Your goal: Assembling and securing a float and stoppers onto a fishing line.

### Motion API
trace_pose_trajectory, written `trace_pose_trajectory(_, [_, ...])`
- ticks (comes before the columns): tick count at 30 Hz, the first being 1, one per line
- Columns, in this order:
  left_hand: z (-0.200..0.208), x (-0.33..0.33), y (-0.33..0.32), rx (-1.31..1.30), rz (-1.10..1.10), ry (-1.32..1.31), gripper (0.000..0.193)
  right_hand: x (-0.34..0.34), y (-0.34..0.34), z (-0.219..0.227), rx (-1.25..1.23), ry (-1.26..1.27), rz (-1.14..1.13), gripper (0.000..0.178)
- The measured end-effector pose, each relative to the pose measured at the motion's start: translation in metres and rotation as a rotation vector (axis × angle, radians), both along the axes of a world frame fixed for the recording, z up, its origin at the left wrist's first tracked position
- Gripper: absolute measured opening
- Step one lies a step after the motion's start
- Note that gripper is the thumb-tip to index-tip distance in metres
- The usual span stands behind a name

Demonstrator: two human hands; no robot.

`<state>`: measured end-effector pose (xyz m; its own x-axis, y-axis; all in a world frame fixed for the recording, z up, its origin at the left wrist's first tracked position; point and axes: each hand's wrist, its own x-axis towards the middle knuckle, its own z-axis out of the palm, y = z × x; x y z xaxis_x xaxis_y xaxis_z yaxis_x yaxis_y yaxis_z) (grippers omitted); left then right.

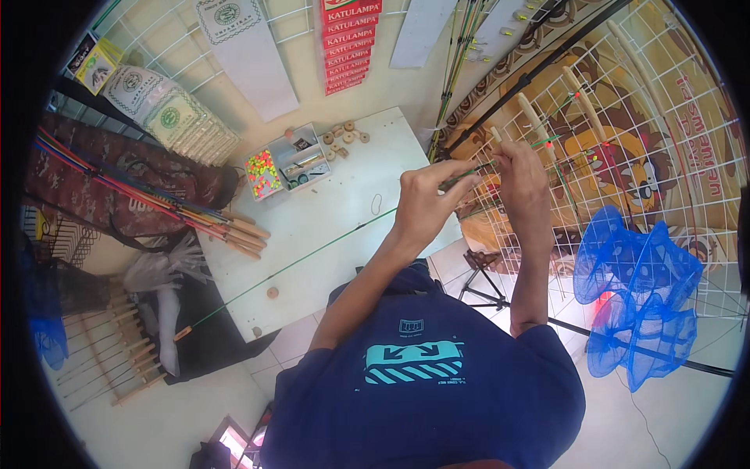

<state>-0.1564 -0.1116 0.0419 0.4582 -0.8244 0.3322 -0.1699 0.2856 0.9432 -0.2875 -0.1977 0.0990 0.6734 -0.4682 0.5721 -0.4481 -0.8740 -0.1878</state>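
Note:
A thin green fishing rod [312, 247] runs slantwise over the white table, from a small tan handle end [183, 334] at the lower left up to my hands. My left hand [430, 195] is closed round the rod near the table's right end, thumb and fingers pinched together. Just to its right, my right hand [523, 181] is raised with its fingertips pinched at the rod's thinner part. Whatever small piece may sit between those fingertips is too small to make out. Past my right hand, a green length continues toward a white wire grid.
On the white table [336, 211] stand a compartment box [286, 187] with bright beads, several wooden discs [337, 147] and rods with wooden handles [234, 234]. Blue nets [637, 289] hang at right beside the wire grid [625, 102]. A black tripod [486, 293] stands on the floor.

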Motion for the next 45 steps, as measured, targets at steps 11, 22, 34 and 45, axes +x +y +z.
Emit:
trace_pose_trajectory(11, [-0.013,-0.013,0.004,-0.332,0.262,-0.417,0.018,-0.013,0.019,0.026,0.314,-0.057,-0.031,0.013])
trace_pose_trajectory(22, [-0.023,-0.013,0.003,-0.358,0.253,-0.537,0.02,-0.012,0.01,0.03,0.132,0.067,0.061,0.017])
trace_pose_trajectory(34, [-0.022,-0.008,0.002,-0.372,0.255,-0.532,0.021,-0.016,0.014,0.018,0.148,-0.03,0.018,0.022])
trace_pose_trajectory(45, [-0.022,-0.008,0.002,-0.38,0.248,-0.522,0.024,-0.012,0.015,0.014,0.133,-0.039,0.013,0.024])
